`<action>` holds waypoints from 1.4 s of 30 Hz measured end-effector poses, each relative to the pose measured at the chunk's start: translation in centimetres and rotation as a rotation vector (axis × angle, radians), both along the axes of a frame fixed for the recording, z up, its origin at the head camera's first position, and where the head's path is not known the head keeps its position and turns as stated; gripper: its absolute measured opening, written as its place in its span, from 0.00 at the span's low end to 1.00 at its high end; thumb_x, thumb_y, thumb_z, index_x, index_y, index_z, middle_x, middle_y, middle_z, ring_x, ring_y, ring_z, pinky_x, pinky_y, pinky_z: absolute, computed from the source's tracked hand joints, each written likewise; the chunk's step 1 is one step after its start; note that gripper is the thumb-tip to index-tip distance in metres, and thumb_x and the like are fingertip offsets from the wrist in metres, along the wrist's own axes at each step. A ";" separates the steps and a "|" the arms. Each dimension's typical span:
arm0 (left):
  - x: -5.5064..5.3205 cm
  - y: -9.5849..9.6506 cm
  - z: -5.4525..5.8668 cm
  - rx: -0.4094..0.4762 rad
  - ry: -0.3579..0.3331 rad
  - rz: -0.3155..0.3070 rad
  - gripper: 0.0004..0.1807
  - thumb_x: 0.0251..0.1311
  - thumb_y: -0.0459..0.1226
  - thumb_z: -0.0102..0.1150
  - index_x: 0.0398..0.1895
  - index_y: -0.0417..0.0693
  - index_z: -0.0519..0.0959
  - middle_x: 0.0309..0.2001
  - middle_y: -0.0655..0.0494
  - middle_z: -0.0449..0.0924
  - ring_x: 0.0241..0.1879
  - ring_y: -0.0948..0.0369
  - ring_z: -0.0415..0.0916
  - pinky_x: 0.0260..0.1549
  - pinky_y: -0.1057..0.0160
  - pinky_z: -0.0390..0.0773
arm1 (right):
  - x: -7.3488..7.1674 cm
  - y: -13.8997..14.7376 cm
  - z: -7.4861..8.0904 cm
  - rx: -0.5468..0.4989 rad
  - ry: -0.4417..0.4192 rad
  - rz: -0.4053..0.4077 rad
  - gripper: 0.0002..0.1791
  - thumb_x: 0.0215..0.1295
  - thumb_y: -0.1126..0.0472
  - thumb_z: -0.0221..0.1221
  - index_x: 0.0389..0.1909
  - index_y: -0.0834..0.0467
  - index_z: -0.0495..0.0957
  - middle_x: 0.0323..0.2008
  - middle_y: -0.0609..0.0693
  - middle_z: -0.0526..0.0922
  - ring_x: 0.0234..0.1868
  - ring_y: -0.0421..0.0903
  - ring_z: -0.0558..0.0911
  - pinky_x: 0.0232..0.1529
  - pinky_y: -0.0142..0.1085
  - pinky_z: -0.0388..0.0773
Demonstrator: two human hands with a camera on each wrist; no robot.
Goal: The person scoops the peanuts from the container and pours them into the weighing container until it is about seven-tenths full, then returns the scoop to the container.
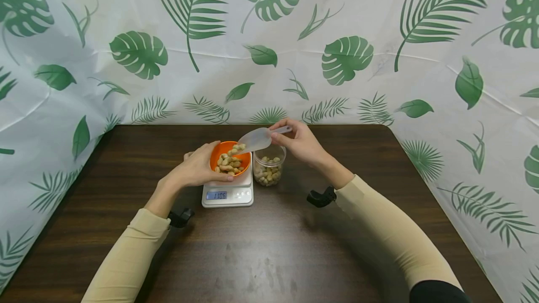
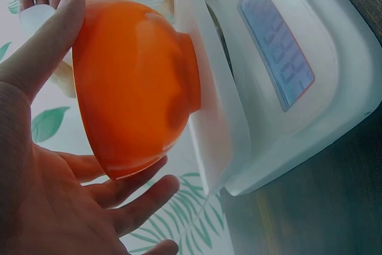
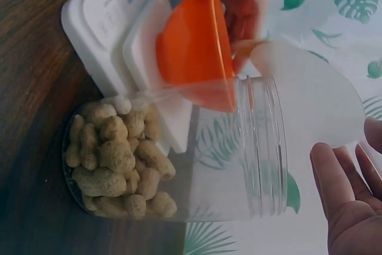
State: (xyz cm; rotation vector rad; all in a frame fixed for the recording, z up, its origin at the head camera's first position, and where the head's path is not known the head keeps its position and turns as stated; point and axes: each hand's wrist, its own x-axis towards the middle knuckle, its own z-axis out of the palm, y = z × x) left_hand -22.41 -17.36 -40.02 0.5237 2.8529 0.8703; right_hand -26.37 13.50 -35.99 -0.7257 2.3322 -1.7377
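Note:
An orange bowl [image 2: 131,82] with peanuts [image 1: 227,165] in it stands on a white digital scale [image 1: 240,200], whose display is lit. My left hand [image 1: 194,167] holds this bowl at the rim, thumb on the near side and fingers round the far side. In my right hand [image 1: 301,143], pinched by its handle, is a translucent scoop [image 1: 258,139]. The scoop tilts down to the left, its lip over the bowl with a few peanuts there. Right beside the scale, below the scoop, a clear jar [image 3: 262,147] stands lidless, partly filled with peanuts.
The dark wooden table [image 1: 269,247] reaches back to a white sheet [image 1: 294,83] printed with green leaves, which also hangs along both sides. Black wrist mounts [image 1: 322,197] sit beneath both forearms, above the table.

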 end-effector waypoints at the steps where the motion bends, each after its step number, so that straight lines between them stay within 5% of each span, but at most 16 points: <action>1: 0.0 0.0 0.0 0.000 0.001 0.001 0.62 0.49 0.60 0.77 0.77 0.34 0.58 0.69 0.38 0.68 0.66 0.43 0.67 0.56 0.32 0.59 | 0.0 0.0 0.1 -0.002 0.003 0.001 0.14 0.76 0.60 0.60 0.55 0.65 0.77 0.55 0.59 0.79 0.50 0.55 0.86 0.53 0.46 0.81; 9: 0.0 0.0 -0.1 -0.001 0.016 0.004 0.63 0.48 0.60 0.77 0.78 0.33 0.57 0.70 0.36 0.67 0.67 0.43 0.65 0.57 0.32 0.58 | -0.1 0.5 0.3 -0.023 -0.009 -0.010 0.15 0.75 0.60 0.61 0.55 0.65 0.78 0.54 0.60 0.80 0.52 0.58 0.85 0.55 0.56 0.78; 20: -0.1 0.1 0.0 -0.017 0.010 -0.002 0.63 0.49 0.60 0.77 0.77 0.32 0.57 0.71 0.35 0.66 0.68 0.42 0.64 0.57 0.31 0.58 | 0.2 1.9 1.0 0.015 0.006 -0.022 0.15 0.75 0.60 0.61 0.55 0.65 0.77 0.55 0.59 0.80 0.52 0.57 0.85 0.51 0.41 0.82; 29: -0.3 0.4 0.5 -0.023 0.001 0.003 0.63 0.50 0.61 0.75 0.79 0.34 0.55 0.73 0.34 0.61 0.69 0.40 0.60 0.59 0.31 0.56 | 0.4 3.3 2.0 0.073 0.031 -0.028 0.16 0.76 0.59 0.60 0.56 0.66 0.77 0.56 0.59 0.80 0.51 0.54 0.86 0.52 0.39 0.81; 42: -0.6 2.4 1.3 -0.014 0.089 -0.050 0.56 0.52 0.60 0.75 0.78 0.41 0.61 0.76 0.41 0.58 0.73 0.44 0.54 0.66 0.31 0.44 | 0.1 4.5 2.8 0.189 0.062 -0.048 0.17 0.76 0.55 0.61 0.55 0.62 0.77 0.51 0.57 0.81 0.48 0.50 0.85 0.46 0.38 0.79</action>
